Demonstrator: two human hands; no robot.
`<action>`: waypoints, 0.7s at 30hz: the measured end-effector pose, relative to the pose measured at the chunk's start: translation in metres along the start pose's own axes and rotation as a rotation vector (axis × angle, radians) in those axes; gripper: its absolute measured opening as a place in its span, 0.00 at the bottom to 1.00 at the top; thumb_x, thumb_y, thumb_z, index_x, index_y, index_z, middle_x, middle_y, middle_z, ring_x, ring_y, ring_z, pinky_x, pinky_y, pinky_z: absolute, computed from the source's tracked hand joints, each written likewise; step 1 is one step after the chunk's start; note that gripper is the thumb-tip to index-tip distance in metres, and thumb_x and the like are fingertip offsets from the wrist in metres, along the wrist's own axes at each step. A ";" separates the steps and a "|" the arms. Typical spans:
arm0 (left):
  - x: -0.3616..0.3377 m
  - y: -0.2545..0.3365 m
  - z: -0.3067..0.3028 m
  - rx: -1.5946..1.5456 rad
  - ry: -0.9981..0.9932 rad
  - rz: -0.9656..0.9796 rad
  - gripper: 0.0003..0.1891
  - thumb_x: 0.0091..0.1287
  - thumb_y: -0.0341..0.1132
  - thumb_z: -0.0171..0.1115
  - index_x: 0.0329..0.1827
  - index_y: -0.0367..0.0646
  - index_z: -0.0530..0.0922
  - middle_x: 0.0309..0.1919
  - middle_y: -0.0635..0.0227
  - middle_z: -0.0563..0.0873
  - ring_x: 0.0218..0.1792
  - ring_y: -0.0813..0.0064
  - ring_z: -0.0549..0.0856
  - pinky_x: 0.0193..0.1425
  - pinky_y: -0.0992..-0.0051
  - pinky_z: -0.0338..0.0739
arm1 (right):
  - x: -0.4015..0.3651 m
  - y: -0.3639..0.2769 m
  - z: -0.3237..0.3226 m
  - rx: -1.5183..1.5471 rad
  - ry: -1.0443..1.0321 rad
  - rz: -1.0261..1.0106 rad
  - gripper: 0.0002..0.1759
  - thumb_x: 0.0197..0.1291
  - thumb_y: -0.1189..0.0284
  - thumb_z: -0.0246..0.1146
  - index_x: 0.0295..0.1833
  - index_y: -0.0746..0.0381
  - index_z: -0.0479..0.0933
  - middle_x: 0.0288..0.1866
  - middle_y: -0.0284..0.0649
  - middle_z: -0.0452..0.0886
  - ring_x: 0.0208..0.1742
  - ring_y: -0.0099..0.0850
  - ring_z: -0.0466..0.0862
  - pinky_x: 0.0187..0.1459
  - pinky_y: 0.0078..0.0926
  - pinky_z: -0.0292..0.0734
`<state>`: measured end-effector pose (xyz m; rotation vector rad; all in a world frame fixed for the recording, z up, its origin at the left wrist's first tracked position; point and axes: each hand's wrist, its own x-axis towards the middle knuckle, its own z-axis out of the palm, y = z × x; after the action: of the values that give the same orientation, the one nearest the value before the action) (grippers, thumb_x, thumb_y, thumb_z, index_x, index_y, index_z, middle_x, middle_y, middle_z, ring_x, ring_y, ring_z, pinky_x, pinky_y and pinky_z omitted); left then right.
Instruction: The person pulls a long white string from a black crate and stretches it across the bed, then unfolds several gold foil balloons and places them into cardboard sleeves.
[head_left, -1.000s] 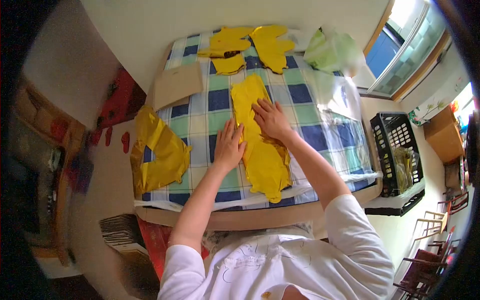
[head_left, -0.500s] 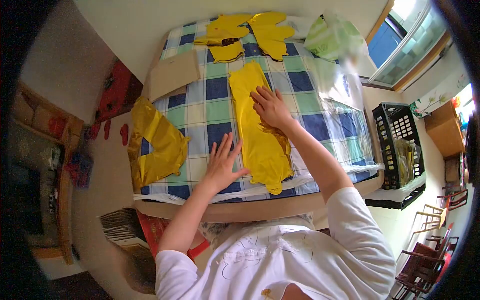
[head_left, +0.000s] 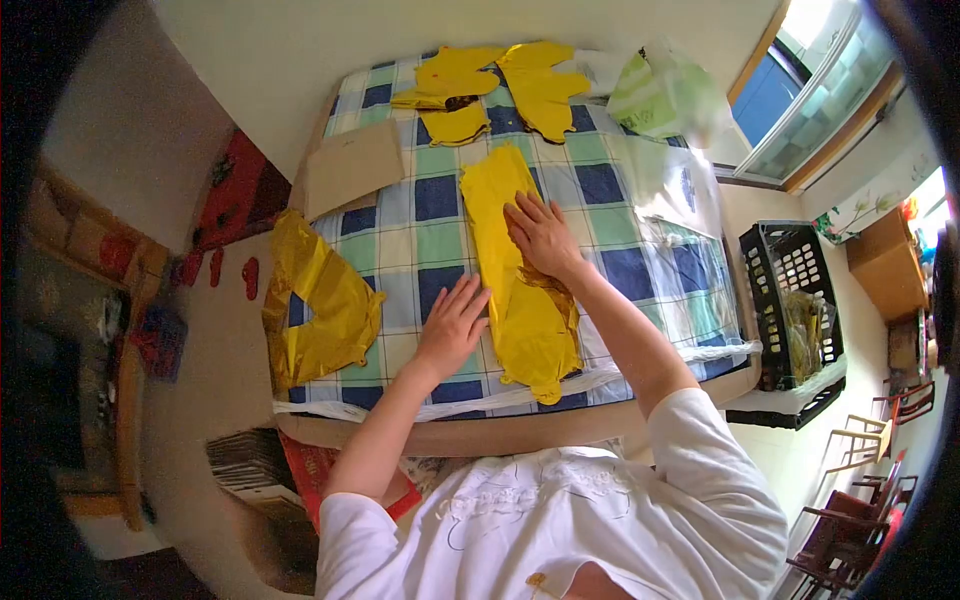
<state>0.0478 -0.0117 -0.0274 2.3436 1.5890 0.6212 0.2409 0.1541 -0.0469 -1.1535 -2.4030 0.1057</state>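
A flat, deflated gold foil balloon (head_left: 540,345) lies lengthwise on the checked bedcover in front of me, its right side partly creased and folded. My right hand (head_left: 543,238) rests palm down on its upper right part, fingers stretched out. Beside the balloon's left edge, my left hand (head_left: 453,325) lies flat with fingers extended, the fingertips at or very near the foil. To the left is another gold foil balloon (head_left: 340,320), curved and uninflated. Farther back lie two more flat foil balloons, a left one (head_left: 460,75) and a right one (head_left: 545,90).
A cardboard sheet (head_left: 350,165) lies on the bed's left side. Clear plastic and a green-white bag (head_left: 650,95) are at the back right. A black crate (head_left: 790,300) holding foil pieces stands right of the bed. Cardboard pieces (head_left: 250,465) stand at lower left.
The view has tilted a little, so the bed appears lower. My left hand has drawn its fingers closer together beside the balloon. My right hand stays on the foil.
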 end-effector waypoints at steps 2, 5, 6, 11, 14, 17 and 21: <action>0.002 0.000 0.004 -0.001 0.004 0.005 0.25 0.66 0.39 0.57 0.66 0.45 0.68 0.69 0.56 0.64 0.71 0.58 0.62 0.73 0.55 0.54 | -0.001 0.001 0.000 0.009 0.009 -0.005 0.24 0.67 0.61 0.50 0.66 0.56 0.67 0.71 0.44 0.64 0.73 0.42 0.60 0.70 0.50 0.52; -0.001 0.002 0.006 0.011 -0.021 -0.004 0.26 0.65 0.40 0.59 0.66 0.46 0.68 0.70 0.56 0.64 0.72 0.58 0.61 0.73 0.54 0.52 | -0.001 0.002 0.002 0.014 0.004 -0.012 0.23 0.66 0.62 0.51 0.65 0.58 0.67 0.70 0.45 0.65 0.72 0.43 0.60 0.69 0.53 0.53; -0.003 0.001 0.006 0.002 -0.041 -0.011 0.27 0.65 0.41 0.59 0.67 0.47 0.67 0.71 0.57 0.62 0.72 0.58 0.59 0.74 0.53 0.50 | -0.001 0.001 0.001 0.015 0.002 -0.012 0.23 0.66 0.62 0.50 0.65 0.57 0.67 0.70 0.45 0.65 0.72 0.43 0.60 0.69 0.53 0.53; -0.009 0.008 0.002 0.012 -0.099 -0.047 0.30 0.63 0.44 0.62 0.68 0.50 0.66 0.73 0.57 0.58 0.74 0.58 0.55 0.75 0.51 0.45 | -0.001 0.003 0.005 0.010 0.002 -0.010 0.24 0.67 0.61 0.49 0.65 0.57 0.67 0.71 0.45 0.64 0.73 0.43 0.60 0.69 0.53 0.52; -0.014 0.012 0.001 0.031 -0.106 -0.049 0.32 0.61 0.46 0.64 0.69 0.50 0.66 0.73 0.57 0.57 0.74 0.57 0.55 0.75 0.50 0.45 | -0.001 0.003 0.005 -0.001 -0.005 -0.013 0.24 0.67 0.61 0.49 0.66 0.56 0.67 0.71 0.45 0.63 0.73 0.43 0.60 0.70 0.53 0.51; -0.020 0.018 -0.001 0.026 -0.099 -0.050 0.33 0.60 0.47 0.65 0.68 0.50 0.66 0.73 0.56 0.57 0.74 0.55 0.54 0.75 0.50 0.44 | -0.001 0.003 0.005 -0.004 -0.013 -0.008 0.24 0.67 0.61 0.48 0.66 0.56 0.67 0.71 0.45 0.63 0.73 0.42 0.60 0.70 0.53 0.50; -0.028 0.022 -0.004 0.013 -0.113 -0.049 0.32 0.59 0.48 0.66 0.66 0.49 0.69 0.73 0.56 0.58 0.74 0.54 0.55 0.74 0.49 0.46 | 0.000 0.002 0.003 -0.012 -0.024 -0.007 0.24 0.67 0.61 0.48 0.66 0.56 0.67 0.71 0.44 0.64 0.73 0.42 0.59 0.70 0.52 0.50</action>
<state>0.0552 -0.0465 -0.0205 2.2980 1.5989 0.4609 0.2405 0.1555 -0.0501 -1.1558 -2.4317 0.1032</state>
